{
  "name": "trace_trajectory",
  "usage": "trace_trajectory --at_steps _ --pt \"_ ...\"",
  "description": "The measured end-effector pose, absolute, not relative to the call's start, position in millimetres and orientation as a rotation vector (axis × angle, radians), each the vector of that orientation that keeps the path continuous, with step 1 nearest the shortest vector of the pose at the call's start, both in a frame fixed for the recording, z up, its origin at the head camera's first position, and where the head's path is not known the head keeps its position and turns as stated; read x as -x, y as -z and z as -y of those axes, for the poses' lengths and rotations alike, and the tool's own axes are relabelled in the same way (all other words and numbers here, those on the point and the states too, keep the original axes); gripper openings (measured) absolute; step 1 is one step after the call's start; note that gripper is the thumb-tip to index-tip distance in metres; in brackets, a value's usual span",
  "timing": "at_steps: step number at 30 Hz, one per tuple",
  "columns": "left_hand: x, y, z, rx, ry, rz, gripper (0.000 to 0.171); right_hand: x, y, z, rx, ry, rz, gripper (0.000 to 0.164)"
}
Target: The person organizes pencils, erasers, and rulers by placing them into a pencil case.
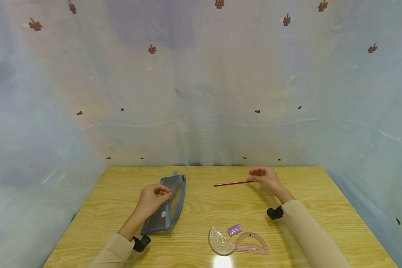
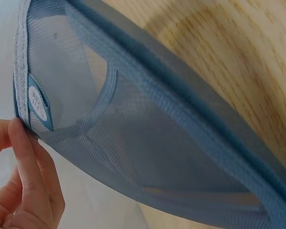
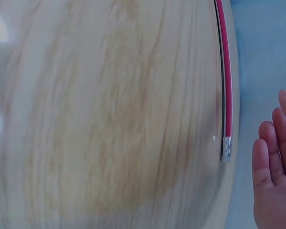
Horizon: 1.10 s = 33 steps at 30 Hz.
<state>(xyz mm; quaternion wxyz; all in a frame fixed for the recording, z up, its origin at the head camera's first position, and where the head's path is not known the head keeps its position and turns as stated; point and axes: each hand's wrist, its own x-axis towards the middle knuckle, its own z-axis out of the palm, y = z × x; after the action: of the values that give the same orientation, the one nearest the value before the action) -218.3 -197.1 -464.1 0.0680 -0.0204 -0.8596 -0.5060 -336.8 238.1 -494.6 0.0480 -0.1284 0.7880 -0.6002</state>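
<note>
My left hand (image 1: 154, 199) pinches the edge of a blue-grey mesh pencil case (image 1: 178, 197) that lies at the left of the table. In the left wrist view the fingertips (image 2: 20, 126) grip the rim beside a small round white label (image 2: 38, 103), and the mesh (image 2: 128, 138) bulges open. Toward the back right, my right hand (image 1: 266, 178) hovers by the end of a red pencil (image 1: 234, 183). In the right wrist view the fingers (image 3: 271, 152) are relaxed, apart from the pencil, whose metal-capped end (image 3: 226, 147) rests over the wood.
Near the front middle lie a clear protractor (image 1: 220, 242), a pink protractor (image 1: 252, 243) and a purple wrapped eraser-like block (image 1: 234, 230). The wooden table (image 1: 204, 208) ends at a pale hanging curtain (image 1: 201, 93). Each wrist wears a black camera mount (image 1: 275, 213).
</note>
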Motion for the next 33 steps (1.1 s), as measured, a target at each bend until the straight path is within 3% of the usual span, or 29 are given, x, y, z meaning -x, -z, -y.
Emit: trace_trajectory --at_steps 33 --pt "221.7 463.1 195.0 0.063 1.541 2.604 0.004 353.2 511.7 -247.2 0.475 1.578 -2.562 0.028"
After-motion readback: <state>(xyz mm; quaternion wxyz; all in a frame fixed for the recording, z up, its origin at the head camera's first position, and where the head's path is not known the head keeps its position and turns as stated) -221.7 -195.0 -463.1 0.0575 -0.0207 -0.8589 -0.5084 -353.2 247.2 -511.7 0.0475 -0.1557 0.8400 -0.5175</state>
